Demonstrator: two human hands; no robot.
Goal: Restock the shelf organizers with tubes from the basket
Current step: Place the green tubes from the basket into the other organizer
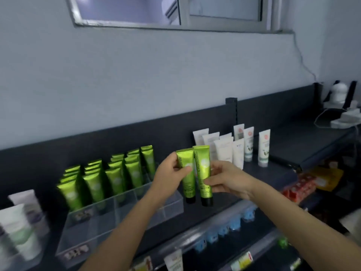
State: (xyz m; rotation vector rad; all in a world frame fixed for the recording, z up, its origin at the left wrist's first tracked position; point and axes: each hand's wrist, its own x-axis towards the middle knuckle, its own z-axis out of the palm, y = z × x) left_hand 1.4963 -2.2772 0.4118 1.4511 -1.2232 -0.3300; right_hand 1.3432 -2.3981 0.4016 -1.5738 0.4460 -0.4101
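Observation:
Two green tubes with black caps hang cap-down above the dark shelf, side by side. My left hand pinches the left green tube near its top. My right hand grips the right green tube at its middle. Just left of them stands a clear acrylic organizer whose back rows hold several green tubes upright; its front compartments look unfilled. The basket is not in view.
Several white tubes stand loose on the shelf behind my hands. More white tubes fill an organizer at the far left. A white device with cables sits at the far right. Lower shelves with packaged goods lie below.

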